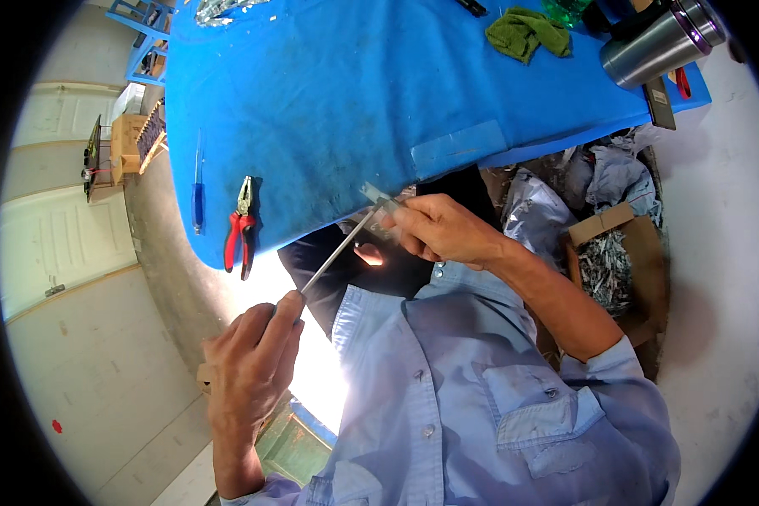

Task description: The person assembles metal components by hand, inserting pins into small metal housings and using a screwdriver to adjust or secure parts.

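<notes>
The left hand has its fingers closed around the lower end of a thin metal rod; this end is hidden inside the grip, and the rod comes out beside the index finger and rises toward the right hand; there the thumb and fingers are pinched narrow upon a small greyish piece, which sticks out beyond the fingertips, just at the near edge of the blue-covered table; the upper end of the rod meets this piece under the fingertips (whether it goes inside, I cannot tell); on the table, by its rounded near left corner, lie pliers with red and black handles, their jaws pointing away from the person; just beside them, close to the left edge, is a blue-handled screwdriver; a steel flask lies tilted near the right corner.
</notes>
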A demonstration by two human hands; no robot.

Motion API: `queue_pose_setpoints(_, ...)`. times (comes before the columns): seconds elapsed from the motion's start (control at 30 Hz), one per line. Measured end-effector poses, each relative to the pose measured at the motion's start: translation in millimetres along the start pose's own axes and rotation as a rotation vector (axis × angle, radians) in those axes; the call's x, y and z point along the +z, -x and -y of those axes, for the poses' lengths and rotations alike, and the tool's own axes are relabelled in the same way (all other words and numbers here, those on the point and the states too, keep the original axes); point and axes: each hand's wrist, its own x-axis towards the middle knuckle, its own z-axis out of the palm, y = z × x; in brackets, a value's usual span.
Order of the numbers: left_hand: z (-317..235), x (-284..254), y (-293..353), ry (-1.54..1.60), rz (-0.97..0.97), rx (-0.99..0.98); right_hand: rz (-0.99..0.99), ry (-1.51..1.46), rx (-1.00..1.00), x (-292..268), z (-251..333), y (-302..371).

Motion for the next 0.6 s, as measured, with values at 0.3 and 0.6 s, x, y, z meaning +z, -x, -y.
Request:
queue_pose_setpoints(0.3,8.1,15.7,8.4,-0.022,-0.006,0.046,0.021,-0.084,0.147,1.3,1.3,1.4)
queue_pose_setpoints(0.6,7.5,3.7,3.4,-0.016,0.098,0.039,-0.035,0.23,0.077,3.8,15.8,0.9)
